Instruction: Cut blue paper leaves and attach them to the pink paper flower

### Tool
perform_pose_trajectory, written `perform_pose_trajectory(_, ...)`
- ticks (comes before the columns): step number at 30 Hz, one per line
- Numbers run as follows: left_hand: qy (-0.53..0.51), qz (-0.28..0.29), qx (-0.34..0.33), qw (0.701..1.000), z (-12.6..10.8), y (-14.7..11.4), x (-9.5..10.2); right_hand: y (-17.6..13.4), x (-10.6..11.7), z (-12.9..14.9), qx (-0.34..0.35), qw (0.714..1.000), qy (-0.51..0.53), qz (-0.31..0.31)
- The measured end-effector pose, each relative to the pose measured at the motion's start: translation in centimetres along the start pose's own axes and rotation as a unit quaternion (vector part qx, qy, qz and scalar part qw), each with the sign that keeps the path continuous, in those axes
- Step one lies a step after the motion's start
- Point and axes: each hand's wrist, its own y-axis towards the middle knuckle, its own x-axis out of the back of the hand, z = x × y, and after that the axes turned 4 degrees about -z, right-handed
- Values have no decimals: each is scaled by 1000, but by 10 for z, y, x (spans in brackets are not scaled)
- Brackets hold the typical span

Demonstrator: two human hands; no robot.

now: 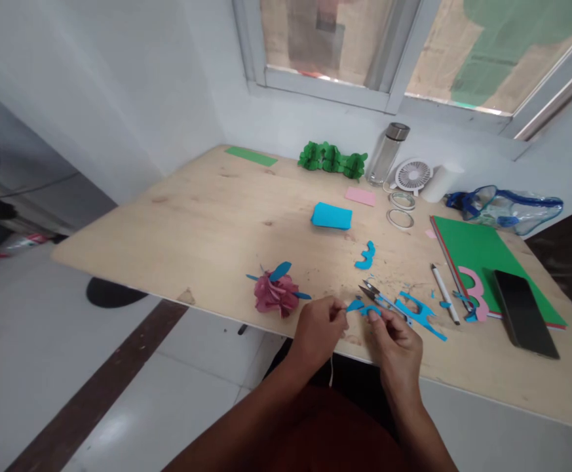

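Note:
My left hand (319, 329) is closed in a pinch at the table's front edge, and a small pointed blue paper piece (355, 305) shows at its fingertips. Close beside it, my right hand (398, 342) pinches a curved blue paper cutout (370, 310) between thumb and fingers. Just beyond my right hand lie small scissors (386, 302) with parted blades, partly overlapped by a blue paper offcut (420, 316). To the left of my hands sits a pink paper flower (274, 295) with blue paper leaves. Another wavy blue cutout (365, 255) rests farther back.
Folded blue paper (332, 216), a pink slip (360, 196) and tape rolls (400, 219) lie mid-table. Green paper shapes (332, 160), a glass bottle (387, 155) and a small fan (413, 175) stand by the wall. Rightward are a pen (445, 294), green sheets (482, 249) and a phone (525, 313).

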Motion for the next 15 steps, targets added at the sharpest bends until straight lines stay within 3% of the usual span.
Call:
perform_pose_trajectory(8,250,5,-61,966,-10,14,-1,-1,1,-1,-6,1000,-4,8)
perform_pose_trajectory(15,330,9,-81,940,-9,13,2,0,-1,-1,-5,1000,5,15)
